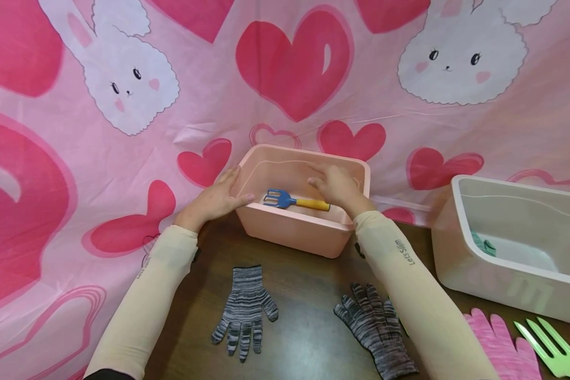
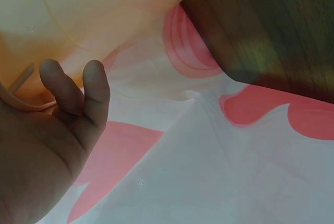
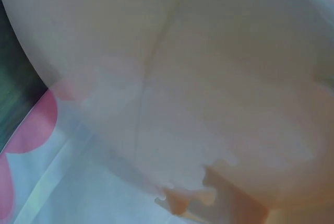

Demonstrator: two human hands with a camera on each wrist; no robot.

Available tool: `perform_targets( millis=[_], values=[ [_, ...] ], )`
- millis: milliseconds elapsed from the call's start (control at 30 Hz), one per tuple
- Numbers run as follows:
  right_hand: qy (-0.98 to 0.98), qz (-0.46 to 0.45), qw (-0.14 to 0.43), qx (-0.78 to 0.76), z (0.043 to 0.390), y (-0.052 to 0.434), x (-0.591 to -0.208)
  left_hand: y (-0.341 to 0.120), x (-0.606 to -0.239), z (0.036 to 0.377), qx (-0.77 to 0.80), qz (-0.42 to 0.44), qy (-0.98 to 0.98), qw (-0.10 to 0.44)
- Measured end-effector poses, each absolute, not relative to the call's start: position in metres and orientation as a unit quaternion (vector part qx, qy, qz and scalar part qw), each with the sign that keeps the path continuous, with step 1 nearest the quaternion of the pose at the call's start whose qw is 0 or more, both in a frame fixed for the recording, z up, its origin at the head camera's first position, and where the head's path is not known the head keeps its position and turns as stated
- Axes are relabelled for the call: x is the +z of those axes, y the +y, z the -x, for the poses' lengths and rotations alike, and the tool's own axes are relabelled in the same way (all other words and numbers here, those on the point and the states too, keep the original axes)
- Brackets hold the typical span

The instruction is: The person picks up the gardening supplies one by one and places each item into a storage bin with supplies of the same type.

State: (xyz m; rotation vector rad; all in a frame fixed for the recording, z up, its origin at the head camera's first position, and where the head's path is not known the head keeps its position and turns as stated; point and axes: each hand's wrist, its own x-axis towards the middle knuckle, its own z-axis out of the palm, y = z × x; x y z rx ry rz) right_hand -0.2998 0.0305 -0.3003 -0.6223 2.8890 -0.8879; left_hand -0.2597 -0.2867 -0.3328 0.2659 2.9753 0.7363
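Note:
A pink plastic bin (image 1: 294, 227) stands on the brown table at the foot of the bunny-and-heart cloth. Inside it lies a small rake (image 1: 285, 199) with a blue head and a yellow handle. My left hand (image 1: 216, 199) holds the bin's near left corner, thumb along the front rim and fingers against the side wall. In the left wrist view its fingers (image 2: 96, 85) lie against the bin (image 2: 104, 10). My right hand (image 1: 334, 184) reaches over the front rim into the bin, just above the rake's handle, fingers loosely bent. The right wrist view shows only the blurred bin wall (image 3: 209, 78).
Two grey striped gloves (image 1: 244, 311) (image 1: 377, 330) lie on the table in front of the bin. A white bin (image 1: 503, 285) holding something teal (image 1: 482, 244) stands at the right. A pink glove (image 1: 503, 348) and a green rake (image 1: 551, 343) lie at the bottom right.

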Motion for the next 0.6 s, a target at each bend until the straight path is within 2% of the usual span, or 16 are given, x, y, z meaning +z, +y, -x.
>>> perform_targets(
  millis=[200, 600],
  values=[
    [0.937, 0.209, 0.054, -0.274, 0.301, 0.035, -0.300, -0.286, -0.333, 0.261, 0.241, -0.091, 0.966, 0.029],
    [0.943, 0.230, 0.068, -0.230, 0.297, 0.042, -0.298, -0.284, -0.331, 0.258, 0.248, -0.082, 0.965, 0.033]
  ],
)
